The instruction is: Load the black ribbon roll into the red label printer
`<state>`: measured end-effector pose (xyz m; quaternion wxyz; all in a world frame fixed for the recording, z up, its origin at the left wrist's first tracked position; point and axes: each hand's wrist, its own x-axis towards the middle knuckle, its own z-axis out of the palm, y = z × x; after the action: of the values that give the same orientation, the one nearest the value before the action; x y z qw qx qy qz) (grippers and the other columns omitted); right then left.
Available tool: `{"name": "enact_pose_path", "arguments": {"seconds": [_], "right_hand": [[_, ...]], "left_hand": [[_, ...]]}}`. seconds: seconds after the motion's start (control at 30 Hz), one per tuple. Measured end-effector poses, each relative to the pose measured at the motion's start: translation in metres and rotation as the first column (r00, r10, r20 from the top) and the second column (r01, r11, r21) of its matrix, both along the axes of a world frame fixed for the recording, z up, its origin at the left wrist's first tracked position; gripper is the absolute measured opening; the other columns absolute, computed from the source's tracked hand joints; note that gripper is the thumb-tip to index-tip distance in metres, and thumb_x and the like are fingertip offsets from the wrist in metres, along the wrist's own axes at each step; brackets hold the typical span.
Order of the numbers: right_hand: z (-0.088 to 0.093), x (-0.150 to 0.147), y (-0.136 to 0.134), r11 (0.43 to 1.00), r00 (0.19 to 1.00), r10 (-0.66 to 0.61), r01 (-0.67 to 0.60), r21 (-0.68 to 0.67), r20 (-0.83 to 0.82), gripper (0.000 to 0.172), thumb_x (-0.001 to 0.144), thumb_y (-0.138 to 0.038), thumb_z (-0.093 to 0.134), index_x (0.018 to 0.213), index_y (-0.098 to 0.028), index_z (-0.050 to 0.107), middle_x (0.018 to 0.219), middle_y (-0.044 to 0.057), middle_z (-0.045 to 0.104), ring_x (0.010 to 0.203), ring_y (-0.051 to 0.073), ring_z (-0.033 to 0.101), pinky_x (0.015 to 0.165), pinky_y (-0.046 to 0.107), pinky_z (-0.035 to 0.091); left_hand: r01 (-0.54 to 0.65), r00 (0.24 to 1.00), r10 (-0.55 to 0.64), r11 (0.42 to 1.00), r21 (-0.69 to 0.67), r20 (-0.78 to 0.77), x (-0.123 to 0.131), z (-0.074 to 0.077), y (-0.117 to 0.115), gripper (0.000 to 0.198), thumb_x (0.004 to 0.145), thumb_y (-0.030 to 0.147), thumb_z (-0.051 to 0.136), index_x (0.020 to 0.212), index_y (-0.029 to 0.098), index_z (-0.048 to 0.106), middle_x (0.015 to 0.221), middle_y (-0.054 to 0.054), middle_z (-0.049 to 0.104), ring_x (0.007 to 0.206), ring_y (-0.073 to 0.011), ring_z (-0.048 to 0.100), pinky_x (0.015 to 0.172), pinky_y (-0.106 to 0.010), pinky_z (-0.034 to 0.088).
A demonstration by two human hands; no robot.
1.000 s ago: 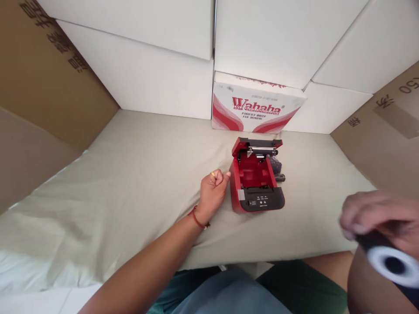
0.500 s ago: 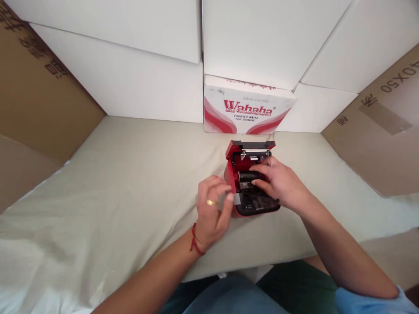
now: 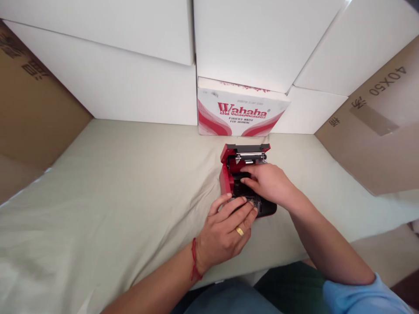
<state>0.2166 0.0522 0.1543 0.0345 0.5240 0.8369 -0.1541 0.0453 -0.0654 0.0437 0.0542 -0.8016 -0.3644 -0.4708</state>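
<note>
A small red and black printer (image 3: 225, 179) stands on the cloth with its lid (image 3: 246, 148) raised toward the back. My right hand (image 3: 273, 183) reaches in from the right, with thumb and fingers around a dark roll (image 3: 240, 178) in the red cavity; much of the roll is hidden. Across the printer's black front edge lies my left hand (image 3: 231, 222), its fingers extended over clear film near the front. A gold ring and a red string bracelet are on it.
A Wahaha water carton (image 3: 244, 111) stands just behind the printer, against stacked white boxes (image 3: 147, 83). Brown cardboard (image 3: 36, 117) borders the left, and a brown carton (image 3: 376, 126) borders the right. Wrinkled pale cloth (image 3: 131, 183) covers the surface.
My left hand has moved right from the printer's left side and now lies over its front edge. My right hand stays in the cavity, fingers slightly deeper. The view has shifted a little.
</note>
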Motion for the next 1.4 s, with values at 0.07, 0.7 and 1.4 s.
{"name": "enact_pose_path", "arguments": {"seconds": [0.07,0.7,1.4], "right_hand": [[0.002,0.018,-0.002,0.998,0.951,-0.043,0.025,-0.060,-0.305,0.023,0.111,-0.034,0.070,0.115,-0.024,0.091,0.101,0.005,0.091,0.090,0.023,0.083,0.083,0.033,0.062],[-0.035,0.056,-0.005,0.972,0.561,0.086,0.133,0.193,-0.823,0.052,0.118,-0.070,0.060,0.119,-0.030,0.094,0.131,0.008,0.092,0.137,0.030,0.084,0.127,0.052,0.062],[-0.060,0.071,-0.066,0.963,0.759,0.171,0.007,0.271,-0.628,0.049,0.124,-0.050,0.054,0.169,-0.037,0.067,0.170,0.008,0.073,0.173,0.034,0.053,0.143,0.068,0.042]], "left_hand": [[-0.006,1.000,0.007,1.000,0.010,-0.009,0.000,0.000,-0.001,0.038,0.103,0.012,0.069,0.139,0.021,0.078,0.125,-0.005,0.093,0.122,-0.0240,0.084,0.134,-0.044,0.049],[-0.051,0.998,0.053,0.997,0.064,-0.020,0.007,0.000,-0.004,0.033,0.103,0.012,0.074,0.134,0.023,0.082,0.124,-0.002,0.094,0.132,-0.0218,0.077,0.142,-0.040,0.039],[0.517,0.604,0.087,0.714,-0.473,0.792,-0.026,-0.037,0.043,0.065,0.113,0.053,0.070,0.175,0.045,0.054,0.194,0.000,0.043,0.183,-0.0306,0.035,0.152,-0.056,0.028]]}}
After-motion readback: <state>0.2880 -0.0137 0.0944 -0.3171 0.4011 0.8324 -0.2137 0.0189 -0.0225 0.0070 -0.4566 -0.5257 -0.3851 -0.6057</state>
